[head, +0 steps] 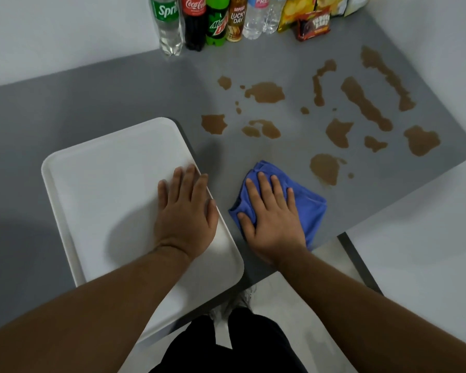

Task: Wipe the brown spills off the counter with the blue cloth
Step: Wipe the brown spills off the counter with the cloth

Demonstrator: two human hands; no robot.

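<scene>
**A:** How far along?
**B:** Barely begun, I'd say. The brown liquid spills [265,92] still dot the flat grey counter [119,98] toward its far right corner.
**A:** And the cloth?
**B:** By the front edge lies the crumpled blue cloth [312,208], with the right hand [272,211] pressing it flat, fingers spread. The left hand [186,211] rests flat on the white plastic tray [97,184].

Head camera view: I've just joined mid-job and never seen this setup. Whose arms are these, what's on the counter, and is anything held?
No machine here: a person wears one camera on the head, looking down at their bare arms. The left hand lies flat on a white tray. The right hand presses a blue cloth onto the grey counter with straight fingers; nothing is gripped. Many brown spills lie beyond the cloth, unwiped. Drink bottles and snack packets sit along the far wall.
</scene>
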